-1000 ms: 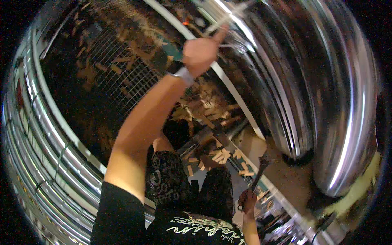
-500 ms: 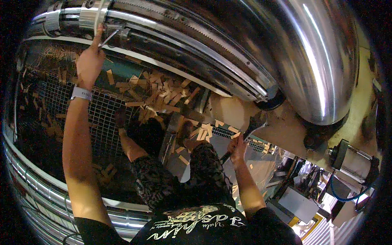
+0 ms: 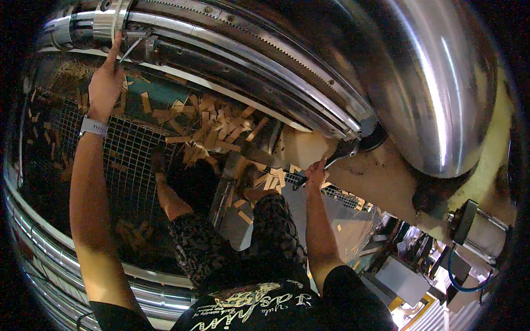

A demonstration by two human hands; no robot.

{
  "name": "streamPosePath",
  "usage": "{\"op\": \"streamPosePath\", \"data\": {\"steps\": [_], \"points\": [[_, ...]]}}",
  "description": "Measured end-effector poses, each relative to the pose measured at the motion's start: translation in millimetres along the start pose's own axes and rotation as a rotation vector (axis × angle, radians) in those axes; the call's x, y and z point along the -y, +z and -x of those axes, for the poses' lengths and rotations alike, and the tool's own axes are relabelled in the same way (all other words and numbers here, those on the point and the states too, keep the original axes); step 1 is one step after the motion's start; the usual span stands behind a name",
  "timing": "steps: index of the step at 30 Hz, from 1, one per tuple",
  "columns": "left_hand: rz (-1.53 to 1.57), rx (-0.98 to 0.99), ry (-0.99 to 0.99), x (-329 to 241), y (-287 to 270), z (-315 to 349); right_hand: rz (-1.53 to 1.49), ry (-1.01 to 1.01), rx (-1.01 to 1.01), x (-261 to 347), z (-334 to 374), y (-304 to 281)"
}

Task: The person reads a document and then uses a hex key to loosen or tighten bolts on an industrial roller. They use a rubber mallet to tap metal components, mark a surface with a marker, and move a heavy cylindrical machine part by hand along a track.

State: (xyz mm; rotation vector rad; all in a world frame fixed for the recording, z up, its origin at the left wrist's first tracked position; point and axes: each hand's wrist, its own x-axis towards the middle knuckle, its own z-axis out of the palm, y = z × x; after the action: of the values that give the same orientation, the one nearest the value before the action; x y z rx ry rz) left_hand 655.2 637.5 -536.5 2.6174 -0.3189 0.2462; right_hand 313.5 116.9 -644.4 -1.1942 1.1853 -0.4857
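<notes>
At the upper left, my left hand [image 3: 106, 91] reaches to the machine with its index finger stretched against a shiny metal collar [image 3: 105, 25] on a shaft. A thin metal rod [image 3: 132, 49] slants from a small block on the machine down to near this hand's fingers; whether they touch it I cannot tell. My right hand [image 3: 317, 174] is closed around a wrench [image 3: 341, 153] with a dark handle. The wrench's head lies by the near end of the long metal rail [image 3: 309, 102], and whether it touches there is unclear.
A large polished roller [image 3: 430, 105] fills the upper right. Cardboard scraps [image 3: 221, 124] are strewn around my feet and over a metal grid [image 3: 130, 146]. Bright rollers [image 3: 61, 262] run along the lower left. A cylindrical device [image 3: 477, 231] with a blue hose sits at the right.
My right hand has risen, bringing the wrench head up close to the rail's end. My left hand stays by the collar; the whole view has shifted slightly.
</notes>
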Motion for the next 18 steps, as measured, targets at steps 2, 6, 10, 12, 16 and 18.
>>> {"op": "streamPosePath", "data": {"steps": [2,6,10,12,16,18], "points": [[-0.001,0.006,-0.029,0.2,0.0,0.9,-0.161,-0.020,0.142,-17.9,-21.1,-13.2],[-0.285,0.123,-0.230,-4.7,-4.4,4.3,-0.933,0.179,1.217,-37.2,-70.8,-24.7],[-0.235,0.051,-0.197,-15.4,-9.2,5.6,-0.057,-0.001,0.208,-21.8,-102.9,2.2],[-0.180,0.039,-0.184,-19.5,-10.6,3.9,-0.016,0.028,0.186,-8.5,-112.8,20.6],[-0.160,0.043,-0.208,-25.7,-14.3,1.5,0.016,0.039,0.203,9.9,-121.8,40.0],[-0.138,-0.003,-0.192,-27.5,-15.5,2.4,0.028,0.042,0.212,11.0,-122.5,40.1]]}}
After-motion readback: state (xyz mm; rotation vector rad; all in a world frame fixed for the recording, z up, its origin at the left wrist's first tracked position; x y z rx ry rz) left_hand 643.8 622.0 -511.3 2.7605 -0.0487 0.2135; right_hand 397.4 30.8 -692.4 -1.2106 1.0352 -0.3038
